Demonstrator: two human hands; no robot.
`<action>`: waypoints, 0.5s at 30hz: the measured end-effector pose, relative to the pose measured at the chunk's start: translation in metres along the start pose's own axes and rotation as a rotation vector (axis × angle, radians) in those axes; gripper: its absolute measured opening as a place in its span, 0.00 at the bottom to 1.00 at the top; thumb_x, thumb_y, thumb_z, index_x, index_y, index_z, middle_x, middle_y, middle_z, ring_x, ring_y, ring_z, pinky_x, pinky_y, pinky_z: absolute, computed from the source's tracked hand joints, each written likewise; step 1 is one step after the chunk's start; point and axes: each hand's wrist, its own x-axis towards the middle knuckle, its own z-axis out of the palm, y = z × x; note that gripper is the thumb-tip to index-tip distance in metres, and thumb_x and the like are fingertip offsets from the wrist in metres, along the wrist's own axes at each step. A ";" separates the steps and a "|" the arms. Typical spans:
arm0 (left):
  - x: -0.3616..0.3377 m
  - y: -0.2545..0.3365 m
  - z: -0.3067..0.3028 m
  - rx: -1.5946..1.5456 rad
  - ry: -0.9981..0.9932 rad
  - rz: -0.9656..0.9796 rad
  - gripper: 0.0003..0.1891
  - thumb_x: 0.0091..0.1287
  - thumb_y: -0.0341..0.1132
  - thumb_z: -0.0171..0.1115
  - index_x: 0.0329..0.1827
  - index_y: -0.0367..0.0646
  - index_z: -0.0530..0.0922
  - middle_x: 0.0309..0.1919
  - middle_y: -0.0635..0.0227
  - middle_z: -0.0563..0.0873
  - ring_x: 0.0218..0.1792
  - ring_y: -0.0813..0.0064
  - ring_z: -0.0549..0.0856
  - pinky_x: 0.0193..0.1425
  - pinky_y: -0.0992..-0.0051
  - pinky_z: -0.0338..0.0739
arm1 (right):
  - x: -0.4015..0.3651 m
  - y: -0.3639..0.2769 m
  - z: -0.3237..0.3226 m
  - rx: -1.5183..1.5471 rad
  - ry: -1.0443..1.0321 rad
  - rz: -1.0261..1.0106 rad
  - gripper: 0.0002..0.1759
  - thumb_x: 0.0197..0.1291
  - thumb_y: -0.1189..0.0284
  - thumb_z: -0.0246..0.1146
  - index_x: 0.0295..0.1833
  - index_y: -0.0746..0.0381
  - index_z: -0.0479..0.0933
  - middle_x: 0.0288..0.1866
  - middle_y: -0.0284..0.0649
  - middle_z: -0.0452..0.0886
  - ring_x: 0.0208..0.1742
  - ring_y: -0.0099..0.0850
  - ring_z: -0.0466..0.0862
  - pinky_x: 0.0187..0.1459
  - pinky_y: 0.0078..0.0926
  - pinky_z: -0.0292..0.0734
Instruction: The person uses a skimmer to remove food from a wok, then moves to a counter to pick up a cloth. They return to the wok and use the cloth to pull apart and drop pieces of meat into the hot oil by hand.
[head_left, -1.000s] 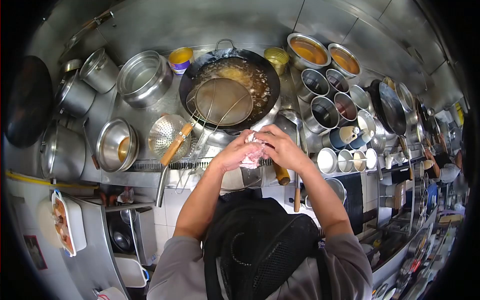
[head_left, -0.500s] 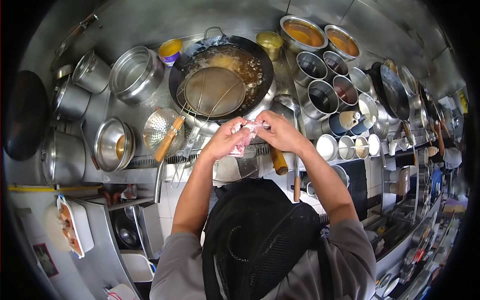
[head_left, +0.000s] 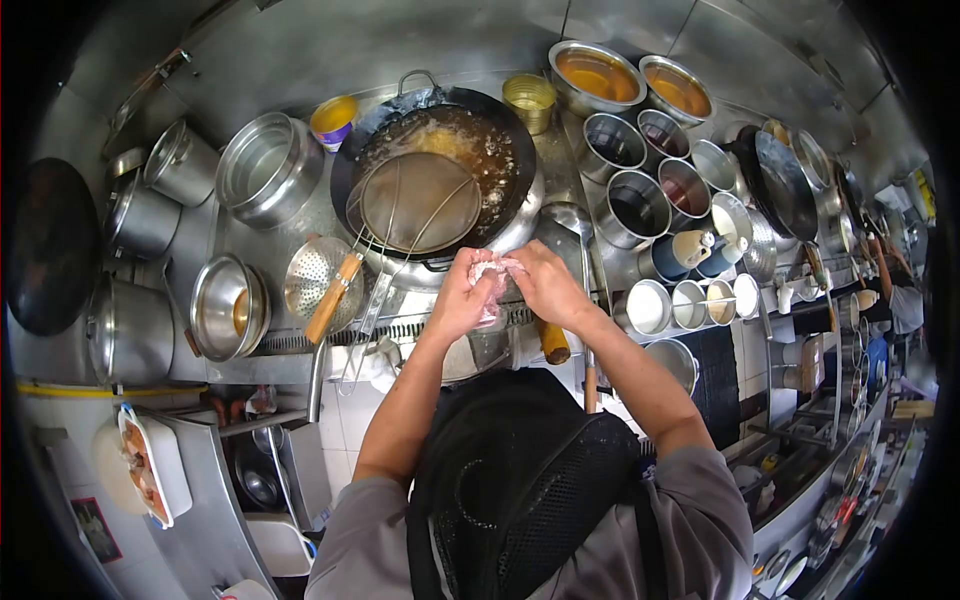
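A piece of pinkish raw meat [head_left: 489,292] with a pale, whitish coating is held between both hands at the near edge of the stove. My left hand [head_left: 462,296] has its fingers closed on the meat's left side. On the other side my right hand [head_left: 546,284] pinches its upper right edge. Just beyond the hands is a black wok [head_left: 347,190] of bubbling brown oil. A round wire-mesh strainer [head_left: 421,203] rests over the wok's near part, its wire handle reaching toward me. Part of the meat is hidden behind my fingers.
A perforated ladle [head_left: 325,270] lies left of the wok, a metal ladle [head_left: 569,216] right of it. Metal pots of dark sauces [head_left: 638,208], white tubs [head_left: 648,306] and bowls of orange liquid [head_left: 600,76] stand at right. A large pot [head_left: 265,170] stands left. Another person [head_left: 905,305] is far right.
Both hands have come slightly closer to me with the meat, and its hold between the fingers has shifted. The view has tilted a little. The strainer stays over the wok.
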 end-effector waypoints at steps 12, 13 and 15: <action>-0.009 0.015 -0.014 0.032 -0.293 -0.058 0.12 0.71 0.25 0.52 0.55 0.38 0.76 0.34 0.69 0.83 0.28 0.84 0.80 0.29 0.81 0.78 | -0.003 -0.014 -0.051 0.342 -0.395 0.159 0.13 0.70 0.67 0.58 0.48 0.66 0.79 0.32 0.44 0.80 0.33 0.36 0.80 0.37 0.34 0.74; -0.011 0.014 -0.017 0.033 -0.292 -0.055 0.12 0.71 0.25 0.52 0.55 0.38 0.76 0.34 0.69 0.83 0.28 0.84 0.80 0.29 0.81 0.78 | -0.002 -0.008 -0.052 0.341 -0.395 0.156 0.13 0.70 0.67 0.58 0.48 0.66 0.79 0.32 0.44 0.80 0.33 0.36 0.80 0.37 0.34 0.74; -0.013 0.006 -0.026 -0.063 -0.235 -0.042 0.11 0.71 0.24 0.50 0.52 0.38 0.77 0.37 0.69 0.84 0.32 0.84 0.81 0.32 0.82 0.78 | -0.001 0.027 -0.059 0.897 -0.183 0.523 0.16 0.74 0.62 0.55 0.52 0.64 0.78 0.30 0.34 0.77 0.26 0.23 0.74 0.30 0.25 0.70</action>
